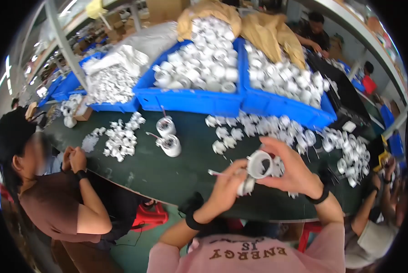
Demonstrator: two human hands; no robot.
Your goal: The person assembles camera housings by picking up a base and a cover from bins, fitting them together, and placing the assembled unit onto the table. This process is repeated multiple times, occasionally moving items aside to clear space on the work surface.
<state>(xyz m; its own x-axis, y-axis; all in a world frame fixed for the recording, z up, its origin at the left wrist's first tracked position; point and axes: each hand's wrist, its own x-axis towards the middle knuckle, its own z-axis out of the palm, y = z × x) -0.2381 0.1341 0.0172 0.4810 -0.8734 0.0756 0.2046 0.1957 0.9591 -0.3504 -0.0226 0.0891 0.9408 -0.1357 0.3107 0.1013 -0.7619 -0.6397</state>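
Above the near side of the dark green table, my right hand [299, 175] is closed round a white plastic cup-shaped housing [260, 164], its round opening tilted toward me and dark inside. My left hand [227, 187] pinches a smaller white part [246, 185] just below and left of that housing; its exact kind is partly hidden by the fingers. A thin wire with a pale tip [215, 173] sticks out leftward from my left hand. Farther left, two white cups with wires [169, 146] stand upright on the table, one behind the other.
Blue bins [190, 101] heaped with white housings line the back. Loose white parts [267, 127] lie before them, with another pile [121, 141] at left and wired pieces [353, 159] at right. A co-worker [53, 195] sits at left; another person's arm [370, 191] shows at right.
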